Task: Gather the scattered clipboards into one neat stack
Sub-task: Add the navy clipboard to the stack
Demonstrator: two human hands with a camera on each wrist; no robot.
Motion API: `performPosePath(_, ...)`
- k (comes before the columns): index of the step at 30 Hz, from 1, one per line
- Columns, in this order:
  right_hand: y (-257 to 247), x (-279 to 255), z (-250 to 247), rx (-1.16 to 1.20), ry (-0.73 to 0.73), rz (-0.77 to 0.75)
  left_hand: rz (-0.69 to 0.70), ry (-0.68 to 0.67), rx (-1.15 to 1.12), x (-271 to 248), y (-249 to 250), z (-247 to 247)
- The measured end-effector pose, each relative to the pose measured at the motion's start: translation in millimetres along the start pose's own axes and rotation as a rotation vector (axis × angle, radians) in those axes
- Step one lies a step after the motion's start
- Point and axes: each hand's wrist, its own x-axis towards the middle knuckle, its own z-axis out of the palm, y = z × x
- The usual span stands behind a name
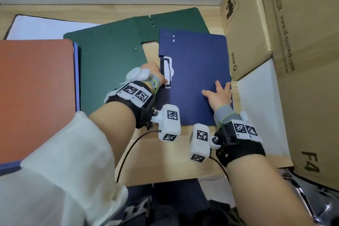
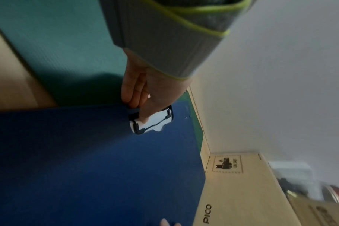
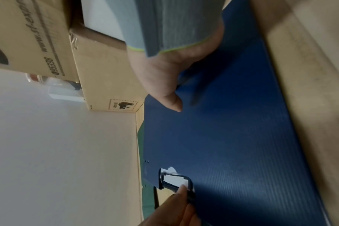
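- Wooden table (image 1: 176, 161): it carries everything below; a pale wall runs along its far edge.
- Cardboard boxes (image 1: 297, 46): stacked along my right side, printed faces toward me. The nearest one, marked PICO (image 2: 240, 191), sits just beside the right edge of the blue clipboard.
- Orange folder (image 1: 34, 95): lies flat at my left, on top of a blue-edged board and a white sheet with a dark border (image 1: 44, 27).
- Green folder (image 1: 113, 60): spread open in the middle of the table, between the orange folder and the blue clipboard. Its far half passes under the far corner of the blue clipboard.
- Blue clipboard (image 1: 194, 71): lies flat on the table at centre right, long side running away from me, clip on its left edge.
- My left hand (image 1: 156, 73): it grasps the clip (image 1: 167, 72) at the left edge of the blue clipboard. In the left wrist view my thumb (image 2: 145, 116) presses on top of the white part of the clip and my fingers (image 2: 130, 91) curl against the board's edge beneath it.
- My right hand (image 1: 219, 94): released, fingers spread and laid flat on the near right part of the blue clipboard, close to its right edge. The right wrist view shows my thumb (image 3: 172, 100) resting on the blue surface, holding nothing.
- Both wrists carry black straps with white marker blocks (image 1: 169, 123); thin black cables run back from them toward me.
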Motion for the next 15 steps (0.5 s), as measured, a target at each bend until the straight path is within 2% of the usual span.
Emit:
performPosePath(5, 8.3, -1.8, -3.9, -0.074, -0.043, 0.017, 0.066, 0.073, 0.015, -14.8, 3.3, 11.6)
performPosePath(15, 20.3, -17.8, -5.0, -0.05, -0.033, 0.046, 0.073, 0.066, -0.019, -35.7, 4.4, 22.4)
